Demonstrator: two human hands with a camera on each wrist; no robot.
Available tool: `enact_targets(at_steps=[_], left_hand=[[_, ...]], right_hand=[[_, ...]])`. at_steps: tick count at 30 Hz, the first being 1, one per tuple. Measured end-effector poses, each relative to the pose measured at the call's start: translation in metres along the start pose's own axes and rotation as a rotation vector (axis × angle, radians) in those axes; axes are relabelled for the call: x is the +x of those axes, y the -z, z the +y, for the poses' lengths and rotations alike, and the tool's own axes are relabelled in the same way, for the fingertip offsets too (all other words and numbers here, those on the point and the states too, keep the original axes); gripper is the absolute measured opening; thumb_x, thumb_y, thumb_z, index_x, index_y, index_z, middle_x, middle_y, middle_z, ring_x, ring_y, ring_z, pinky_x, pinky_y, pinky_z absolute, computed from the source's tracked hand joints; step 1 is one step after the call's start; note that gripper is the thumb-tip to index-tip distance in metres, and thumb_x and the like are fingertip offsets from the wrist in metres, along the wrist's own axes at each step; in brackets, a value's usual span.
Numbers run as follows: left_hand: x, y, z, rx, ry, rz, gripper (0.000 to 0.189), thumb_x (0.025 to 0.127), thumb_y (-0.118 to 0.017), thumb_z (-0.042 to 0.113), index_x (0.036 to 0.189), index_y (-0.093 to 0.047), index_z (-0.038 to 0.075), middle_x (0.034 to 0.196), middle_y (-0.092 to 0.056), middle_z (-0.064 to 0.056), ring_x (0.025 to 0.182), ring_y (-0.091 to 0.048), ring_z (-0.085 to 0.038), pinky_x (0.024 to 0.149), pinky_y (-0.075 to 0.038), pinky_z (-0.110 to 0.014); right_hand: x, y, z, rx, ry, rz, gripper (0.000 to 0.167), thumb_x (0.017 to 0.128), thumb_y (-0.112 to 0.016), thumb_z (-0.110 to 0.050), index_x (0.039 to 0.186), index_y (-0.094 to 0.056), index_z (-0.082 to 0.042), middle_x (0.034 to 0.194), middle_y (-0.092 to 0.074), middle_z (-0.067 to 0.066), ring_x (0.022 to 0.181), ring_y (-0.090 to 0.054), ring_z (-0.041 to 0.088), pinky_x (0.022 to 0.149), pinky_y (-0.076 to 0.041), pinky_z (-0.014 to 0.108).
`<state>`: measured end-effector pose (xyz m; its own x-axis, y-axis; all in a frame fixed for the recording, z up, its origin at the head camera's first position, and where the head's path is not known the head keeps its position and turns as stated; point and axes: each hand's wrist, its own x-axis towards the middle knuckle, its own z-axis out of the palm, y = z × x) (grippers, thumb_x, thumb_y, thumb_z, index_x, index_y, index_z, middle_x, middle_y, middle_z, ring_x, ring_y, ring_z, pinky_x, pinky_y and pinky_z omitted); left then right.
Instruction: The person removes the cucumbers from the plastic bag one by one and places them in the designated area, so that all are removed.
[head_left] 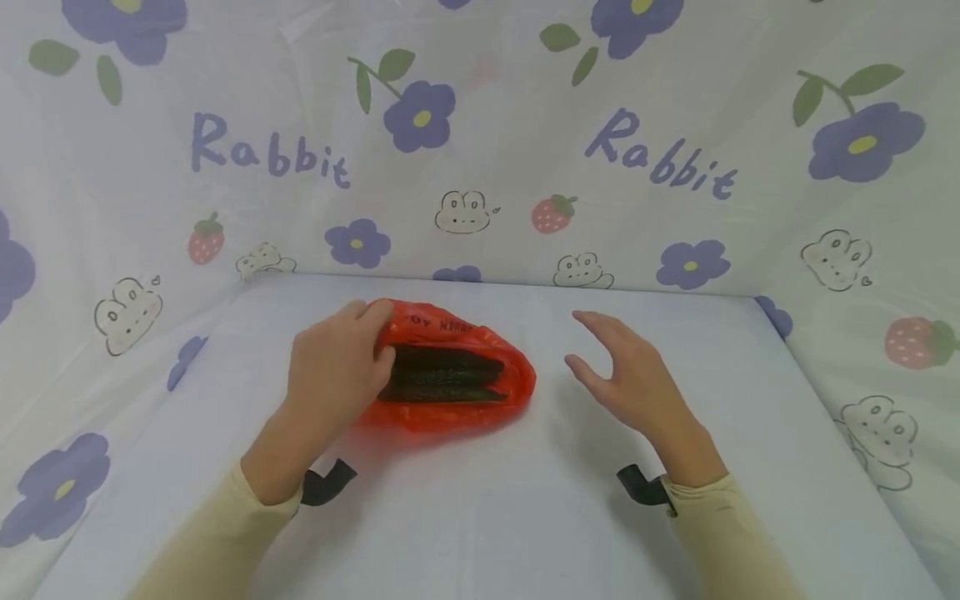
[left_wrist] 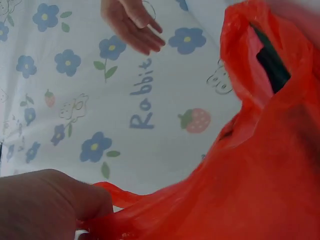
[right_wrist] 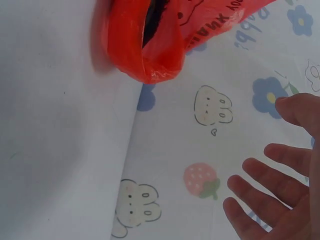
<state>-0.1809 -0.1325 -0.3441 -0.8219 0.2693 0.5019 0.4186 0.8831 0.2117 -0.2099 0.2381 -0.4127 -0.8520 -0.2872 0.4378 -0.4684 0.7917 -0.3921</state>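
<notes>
A red plastic bag (head_left: 420, 419) with dark printed lettering lies on the white table, its mouth spread upward. Inside it several dark green cucumbers (head_left: 444, 377) lie side by side, their left ends hidden by my left hand (head_left: 330, 358). That hand pinches the bag's edge at the left, and the left wrist view shows the red film (left_wrist: 250, 180) drawn up at the fingers (left_wrist: 95, 202). To the right of the bag, my right hand (head_left: 633, 379) hovers with fingers spread and holds nothing. In the right wrist view its fingers (right_wrist: 272, 182) are apart from the bag (right_wrist: 125, 45).
The white tabletop (head_left: 480, 517) stretches around the bag. A hanging cloth (head_left: 480, 100) printed with flowers, rabbits and strawberries borders the table at the back and both sides. Dark curved pieces (head_left: 643, 486) stick out at both wrists, beside pale sleeves (head_left: 735, 533).
</notes>
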Motion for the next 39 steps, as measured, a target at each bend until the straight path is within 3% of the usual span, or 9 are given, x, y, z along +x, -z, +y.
enact_targets(at_steps=[4,8,15,17,24,28,31,35,39], left_hand=[[-0.001,0.014,0.002,0.112,-0.015,0.039,0.018,0.092,-0.071,-0.001,0.11,-0.069,-0.001,0.089,-0.058,-0.015,0.077,-0.059,-0.032,0.059,-0.063,-0.048],[0.0,0.025,0.004,0.113,0.024,0.007,0.015,0.093,-0.066,-0.003,0.108,-0.064,-0.004,0.095,-0.063,-0.019,0.087,-0.061,-0.037,0.069,-0.065,-0.053],[-0.001,0.031,0.002,-0.249,0.173,-0.285,0.039,0.101,-0.08,0.023,0.128,-0.055,0.011,0.078,-0.061,-0.004,0.069,-0.058,-0.024,0.063,-0.054,-0.038],[-0.001,0.028,0.0,-0.309,0.191,-0.305,0.036,0.102,-0.078,0.031,0.126,-0.058,0.013,0.075,-0.059,-0.002,0.067,-0.056,-0.022,0.062,-0.05,-0.038],[-0.007,0.016,-0.007,-0.24,0.182,-0.257,0.025,0.103,-0.076,0.027,0.087,-0.059,0.014,0.065,-0.049,-0.001,0.066,-0.051,-0.023,0.062,-0.042,-0.038],[-0.008,0.017,-0.003,-0.135,0.153,-0.242,0.026,0.104,-0.074,0.025,0.089,-0.057,0.013,0.063,-0.049,-0.001,0.061,-0.051,-0.022,0.059,-0.045,-0.036],[-0.008,0.016,0.0,-0.118,0.113,-0.163,0.026,0.105,-0.073,0.022,0.093,-0.053,0.011,0.061,-0.046,-0.001,0.055,-0.049,-0.021,0.055,-0.043,-0.035],[-0.005,0.01,-0.002,-0.209,0.066,-0.024,0.03,0.103,-0.077,0.015,0.092,-0.05,0.011,0.061,-0.043,-0.002,0.053,-0.046,-0.021,0.053,-0.04,-0.034],[-0.004,0.003,-0.007,-0.393,0.127,0.005,0.032,0.102,-0.078,0.013,0.091,-0.047,0.013,0.064,-0.053,-0.001,0.057,-0.059,-0.015,0.052,-0.044,-0.031]], right_hand=[[0.0,-0.001,-0.002,0.0,-0.015,-0.02,0.06,0.101,-0.079,-0.022,0.155,-0.057,-0.009,0.156,-0.058,0.015,0.145,-0.053,0.036,0.115,-0.045,0.061],[0.0,-0.002,-0.005,-0.01,-0.034,-0.041,0.06,0.101,-0.078,-0.024,0.155,-0.057,-0.009,0.157,-0.058,0.015,0.146,-0.052,0.036,0.115,-0.045,0.061],[0.001,-0.004,-0.011,-0.009,-0.016,-0.075,0.045,0.102,-0.075,-0.021,0.145,-0.067,-0.007,0.148,-0.065,0.014,0.14,-0.058,0.035,0.113,-0.049,0.059],[0.002,-0.007,-0.014,-0.006,-0.011,-0.091,0.041,0.103,-0.075,-0.021,0.141,-0.07,-0.007,0.144,-0.067,0.013,0.137,-0.06,0.035,0.111,-0.05,0.059],[0.01,-0.022,-0.028,0.017,0.037,-0.154,0.033,0.103,-0.074,-0.021,0.134,-0.075,-0.009,0.136,-0.072,0.011,0.133,-0.064,0.032,0.11,-0.053,0.055],[0.016,-0.032,-0.037,0.056,0.094,-0.175,0.031,0.103,-0.073,-0.02,0.13,-0.077,-0.007,0.131,-0.074,0.01,0.128,-0.066,0.03,0.108,-0.055,0.051],[0.021,-0.04,-0.043,0.088,0.129,-0.194,0.029,0.103,-0.072,-0.019,0.129,-0.077,-0.006,0.127,-0.075,0.009,0.124,-0.068,0.029,0.106,-0.057,0.048],[0.027,-0.051,-0.05,0.13,0.131,-0.24,0.027,0.102,-0.074,-0.015,0.128,-0.077,-0.005,0.124,-0.075,0.011,0.118,-0.069,0.029,0.103,-0.059,0.048],[0.032,-0.066,-0.054,0.16,0.145,-0.275,0.026,0.102,-0.075,-0.012,0.127,-0.076,-0.003,0.122,-0.075,0.011,0.117,-0.069,0.029,0.104,-0.057,0.048]])
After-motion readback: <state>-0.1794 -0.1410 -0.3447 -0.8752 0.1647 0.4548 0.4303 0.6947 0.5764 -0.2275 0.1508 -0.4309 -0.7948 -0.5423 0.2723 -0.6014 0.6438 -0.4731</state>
